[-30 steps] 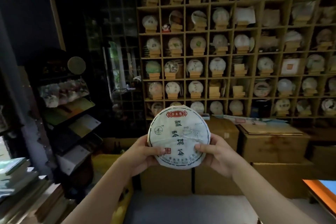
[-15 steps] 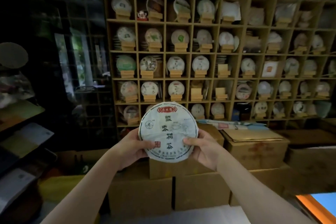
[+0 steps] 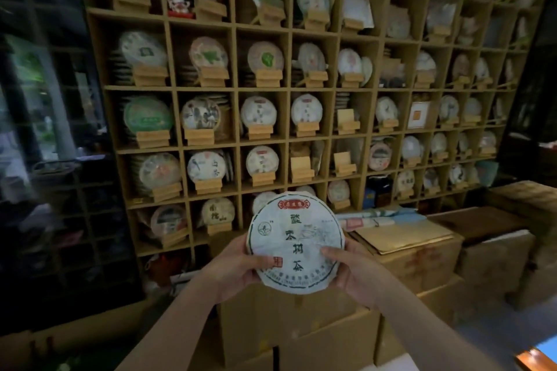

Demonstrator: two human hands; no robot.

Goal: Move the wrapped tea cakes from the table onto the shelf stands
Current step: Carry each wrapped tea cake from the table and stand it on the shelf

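A round tea cake (image 3: 295, 242) in white paper, with a red label and dark characters, stands upright in front of me. My left hand (image 3: 233, 266) grips its lower left edge and my right hand (image 3: 351, 272) its lower right edge, thumbs on the face. Behind it rises a wooden grid shelf (image 3: 235, 89) whose cells hold wrapped cakes on small wooden stands. Three stands are bare: one (image 3: 301, 169) and one (image 3: 343, 163) in the row above the cake, and one (image 3: 347, 122) a row higher.
Stacked cardboard boxes (image 3: 301, 328) stand between me and the shelf, with more boxes (image 3: 422, 259) to the right. Folded papers (image 3: 370, 218) lie on top of them. A dark rack (image 3: 45, 220) fills the left side. An orange table corner (image 3: 539, 360) shows at bottom right.
The shelf has come closer and now fills the view, shifting left to centre. Both hands keep the same hold on the tea cake, carried forward toward the shelf.
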